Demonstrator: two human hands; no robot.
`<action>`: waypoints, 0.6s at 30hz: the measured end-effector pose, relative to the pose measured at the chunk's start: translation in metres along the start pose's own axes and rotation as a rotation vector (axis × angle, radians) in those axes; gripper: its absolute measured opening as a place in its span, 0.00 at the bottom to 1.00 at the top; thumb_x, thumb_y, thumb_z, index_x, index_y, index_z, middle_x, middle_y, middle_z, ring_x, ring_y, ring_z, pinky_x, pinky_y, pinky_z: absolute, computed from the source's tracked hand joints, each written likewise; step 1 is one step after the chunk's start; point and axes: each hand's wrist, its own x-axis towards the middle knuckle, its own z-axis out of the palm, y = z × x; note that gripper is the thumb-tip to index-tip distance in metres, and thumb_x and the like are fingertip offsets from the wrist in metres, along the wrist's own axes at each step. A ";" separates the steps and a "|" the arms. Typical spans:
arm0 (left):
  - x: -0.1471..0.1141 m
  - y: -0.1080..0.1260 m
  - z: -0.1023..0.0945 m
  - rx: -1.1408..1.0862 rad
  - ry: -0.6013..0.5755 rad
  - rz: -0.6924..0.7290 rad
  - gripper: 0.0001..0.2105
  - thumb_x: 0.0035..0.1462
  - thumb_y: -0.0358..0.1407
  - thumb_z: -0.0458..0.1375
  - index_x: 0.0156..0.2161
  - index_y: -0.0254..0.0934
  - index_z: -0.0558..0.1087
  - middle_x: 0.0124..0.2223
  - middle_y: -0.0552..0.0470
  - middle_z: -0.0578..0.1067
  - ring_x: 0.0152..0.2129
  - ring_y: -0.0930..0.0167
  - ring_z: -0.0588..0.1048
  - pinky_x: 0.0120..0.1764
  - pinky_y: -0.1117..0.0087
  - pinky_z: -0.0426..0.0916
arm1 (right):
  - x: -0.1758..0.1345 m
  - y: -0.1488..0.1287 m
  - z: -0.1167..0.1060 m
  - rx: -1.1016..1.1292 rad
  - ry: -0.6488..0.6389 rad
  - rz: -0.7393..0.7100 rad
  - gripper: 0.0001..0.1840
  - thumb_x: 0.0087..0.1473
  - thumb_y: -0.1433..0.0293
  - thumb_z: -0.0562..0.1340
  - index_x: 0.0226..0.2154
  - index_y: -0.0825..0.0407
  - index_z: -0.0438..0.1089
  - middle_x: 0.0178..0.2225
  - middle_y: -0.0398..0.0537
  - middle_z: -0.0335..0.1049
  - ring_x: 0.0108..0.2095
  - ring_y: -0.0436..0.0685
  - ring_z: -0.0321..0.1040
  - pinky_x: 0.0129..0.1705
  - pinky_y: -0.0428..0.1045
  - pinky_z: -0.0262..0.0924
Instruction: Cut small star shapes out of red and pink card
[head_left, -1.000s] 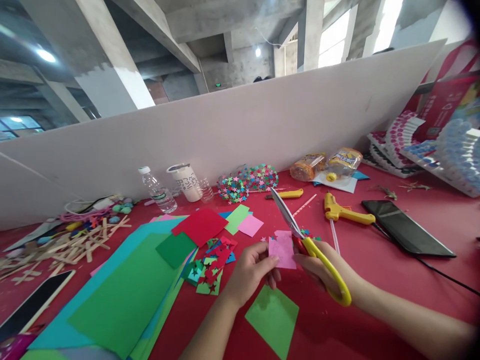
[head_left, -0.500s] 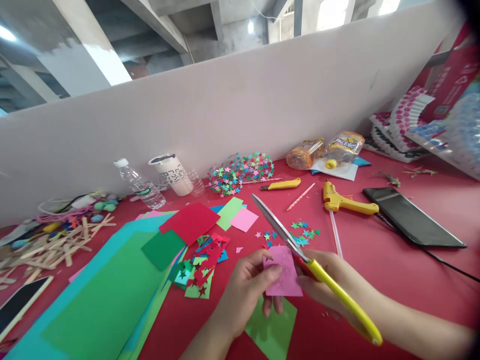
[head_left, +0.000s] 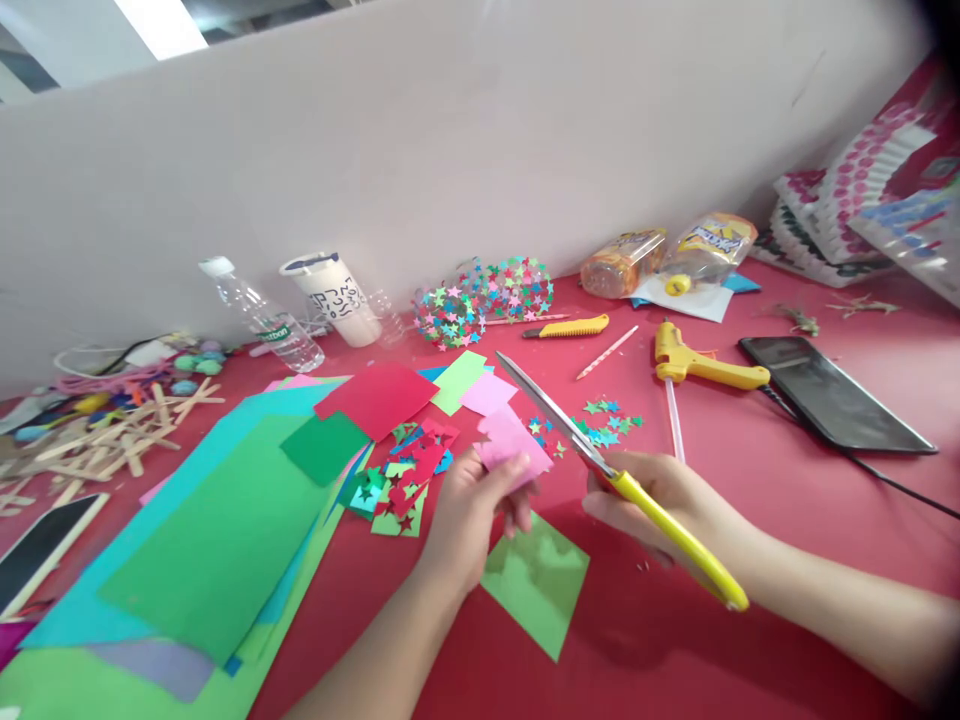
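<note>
My left hand (head_left: 472, 510) pinches a small pink piece of paper (head_left: 517, 450) between thumb and fingers; a notch shows at its upper left edge. In my right hand (head_left: 660, 500) is a pair of scissors (head_left: 645, 505) with yellow handles, blades pointing up and left, apart from the paper. How the fingers sit on the handles is partly hidden. Beneath the hands lies a light green paper square (head_left: 536, 590) on the red table (head_left: 600, 660). Small loose paper stars (head_left: 611, 425) lie beyond the scissors. Red and green scraps with star-shaped holes (head_left: 409, 480) are left of my left hand.
Coloured paper sheets (head_left: 217, 530) cover the left side, near wooden sticks (head_left: 127, 440). At the back stand a water bottle (head_left: 262, 320), a white cup (head_left: 334, 300) and a star-covered bottle (head_left: 487, 300). A yellow cutter (head_left: 570, 327), glue gun (head_left: 705, 365) and phone (head_left: 832, 395) lie to the right.
My left hand has drawn the pink paper up and left, away from the scissors and right hand. The camera view has tilted downward.
</note>
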 end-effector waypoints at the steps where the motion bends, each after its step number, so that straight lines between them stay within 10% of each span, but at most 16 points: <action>1: 0.002 0.001 -0.001 -0.030 0.049 0.036 0.12 0.49 0.40 0.65 0.26 0.34 0.71 0.21 0.55 0.74 0.11 0.79 0.67 0.15 0.78 0.57 | 0.000 0.000 -0.002 -0.009 -0.041 -0.006 0.19 0.47 0.55 0.63 0.19 0.46 0.55 0.13 0.33 0.50 0.15 0.49 0.49 0.17 0.45 0.45; 18: 0.020 0.010 -0.017 -0.154 0.199 0.239 0.09 0.46 0.37 0.67 0.26 0.34 0.72 0.22 0.56 0.75 0.15 0.79 0.69 0.19 0.78 0.61 | 0.008 0.005 -0.019 -0.456 -0.029 -0.152 0.29 0.51 0.43 0.61 0.20 0.46 0.53 0.18 0.35 0.50 0.19 0.51 0.46 0.21 0.47 0.43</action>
